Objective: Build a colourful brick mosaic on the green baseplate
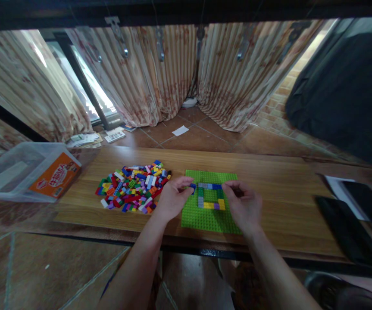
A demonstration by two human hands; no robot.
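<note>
A green studded baseplate [211, 224] lies on the wooden board, with a hollow rectangle of toy bricks [210, 206] built on it in yellow, blue, green, grey and purple. Between the thumb and fingers of my left hand [173, 198] is a small dark blue toy brick [192, 188], just left of the rectangle. My right hand [245, 204] is closed at the rectangle's upper right corner, its fingertips against the end of a blue brick [217, 187] there. Whatever lies between those fingertips is hidden.
A heap of mixed toy bricks [132, 189] spreads left of the baseplate. At the far left stands a clear plastic bin [14, 172] with an orange label. Dark flat objects, one a black slab [350, 228], lie at the right. Striped curtains [147, 77] hang behind the board.
</note>
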